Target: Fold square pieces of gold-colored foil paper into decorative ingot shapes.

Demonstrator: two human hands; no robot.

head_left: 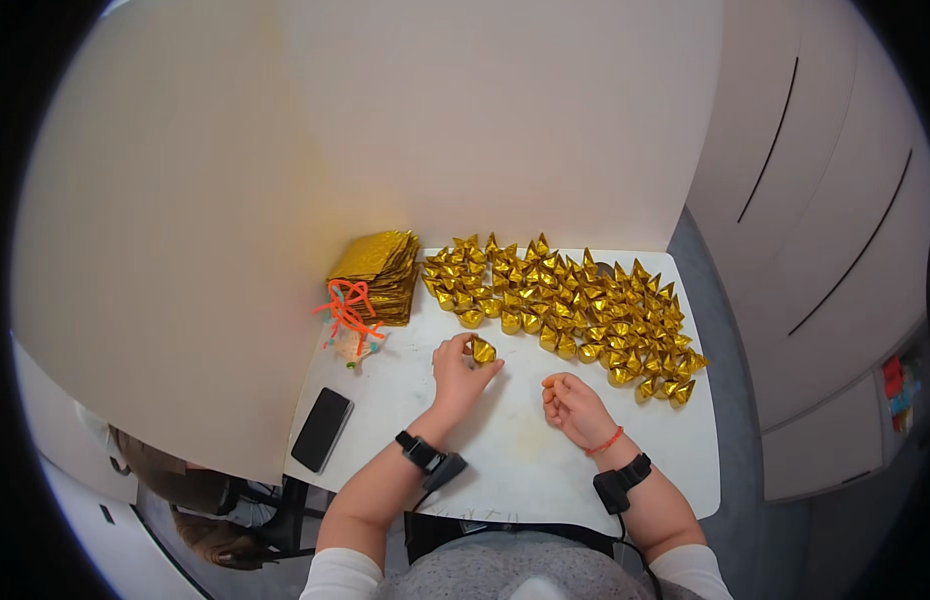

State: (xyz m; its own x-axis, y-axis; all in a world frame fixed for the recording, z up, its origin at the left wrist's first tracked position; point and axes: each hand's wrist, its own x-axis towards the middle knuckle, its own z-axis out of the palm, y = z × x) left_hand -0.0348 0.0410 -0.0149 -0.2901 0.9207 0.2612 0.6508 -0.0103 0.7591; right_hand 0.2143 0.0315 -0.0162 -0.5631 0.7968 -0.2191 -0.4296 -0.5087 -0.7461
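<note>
Over the middle of the white table, my left hand [459, 375] is closed on a small gold foil-paper ingot [483, 349], held between thumb and fingers. To its right, my right hand [579, 410] rests near the tabletop with its fingers curled in; nothing shows in it. Just beyond both hands spreads a dense group of folded gold paper ingots [575, 315], pointed at their ends, covering the back and right of the table. At the back left stands a thick stack of flat gold foil sheets [377, 262].
Orange cord [351, 308] and a small pale trinket [353, 346] lie against the stack's front. A dark phone [322, 430] lies at the table's left edge. Walls rise behind and left of the white table [525, 470]. Pale cabinets [815, 180] stand at the right.
</note>
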